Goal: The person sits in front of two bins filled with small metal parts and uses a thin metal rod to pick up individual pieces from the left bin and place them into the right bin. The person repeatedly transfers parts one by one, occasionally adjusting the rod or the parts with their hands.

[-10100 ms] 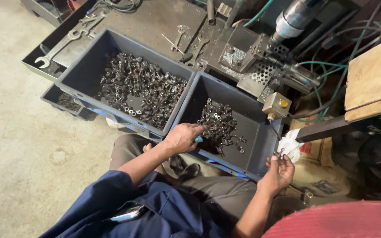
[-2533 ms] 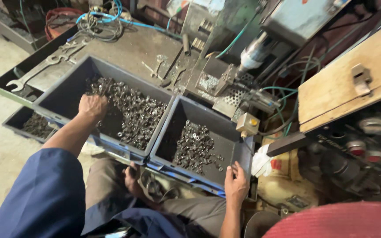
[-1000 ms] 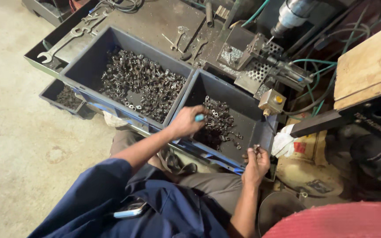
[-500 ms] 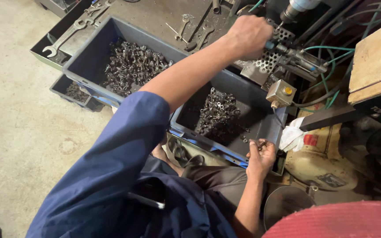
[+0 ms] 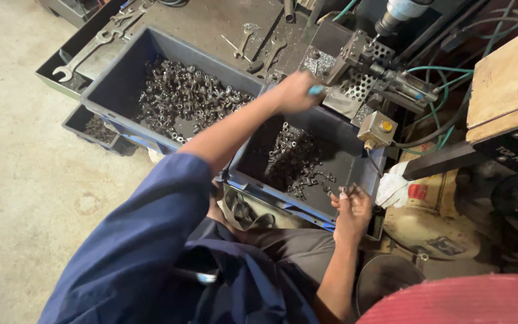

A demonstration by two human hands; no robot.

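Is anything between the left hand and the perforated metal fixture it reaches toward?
Nothing visible. The left hand, closed on a small blue-tipped tool, is at the edge of the perforated metal fixture, above the far wall of the dark grey plastic bin.

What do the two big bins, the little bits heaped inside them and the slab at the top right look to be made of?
Bins: probably moulded plastic, going by the matt blue-grey walls and thick rolled rims. Small parts: likely metal, dark with dull glints; they look like small fittings, though the kind is too small to tell. Slab: wood, pale tan with visible grain and raw edges.
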